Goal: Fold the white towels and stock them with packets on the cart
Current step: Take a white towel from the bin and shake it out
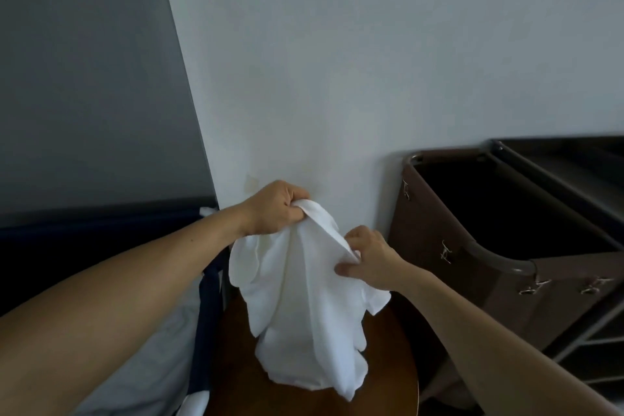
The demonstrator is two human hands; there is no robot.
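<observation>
Two bare arms come in from the bottom corners, the left arm (118, 297) from the lower left and the right arm (506, 348) from the lower right. They meet at a white towel (304, 314) in the lower middle. The left hand (277, 209) is higher up, with its fingers curled tight round the top of the towel. The right hand (368, 260) is just below and to the right, pinching a towel edge between thumb and fingers. The towel hangs down in folds, and its bunched low end looks to sit on a round brown table (388, 365). The brown cart (439, 230) stands at the right, near the table. A bed (152, 365) shows at the lower left. A pale wall (371, 61) fills the top.
</observation>
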